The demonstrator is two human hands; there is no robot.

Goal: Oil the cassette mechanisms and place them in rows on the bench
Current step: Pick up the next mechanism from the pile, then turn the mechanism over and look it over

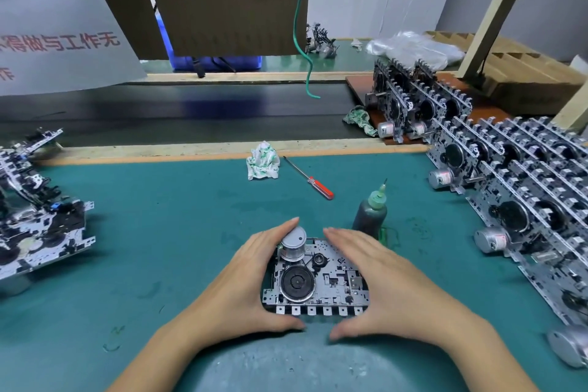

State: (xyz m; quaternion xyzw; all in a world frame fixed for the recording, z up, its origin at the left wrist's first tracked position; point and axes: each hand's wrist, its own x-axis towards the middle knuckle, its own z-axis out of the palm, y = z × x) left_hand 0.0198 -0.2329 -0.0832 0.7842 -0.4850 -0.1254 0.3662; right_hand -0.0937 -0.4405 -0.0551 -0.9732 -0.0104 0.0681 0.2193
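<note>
Mechanism in hand: one cassette mechanism (315, 277) lies low in the middle of the green bench mat (159, 232), metal plate up, with a black flywheel at its near left and a silver motor (293, 242) standing at its far left corner.
Left hand: the left hand (251, 283) grasps the mechanism's left side; fingers curve round the far edge beside the motor, thumb hooks under the near edge.
Right hand: the right hand (378, 283) grasps the right side likewise, fingers laid together over the far right corner, thumb under the near edge.
Oil bottle: a dark bottle (370, 215) with a green nozzle stands upright just beyond the right hand's fingertips; no label can be read.
Finished rows: the mechanism rows (515, 200) stand on edge along the right of the bench, motors toward the middle; motor labels are too small to read.
Further batch: a smaller batch of mechanisms (413, 105) stands on a brown board behind those rows.
Loose pile: a heap of mechanisms (35, 223) lies at the left edge.
Tools: a red-handled screwdriver (308, 178) lies beyond the bottle, a crumpled cloth (263, 161) just to its left.
Writing: a hanging sheet (54, 19) at upper left bears red Chinese characters, partly cut off, including "工作".
</note>
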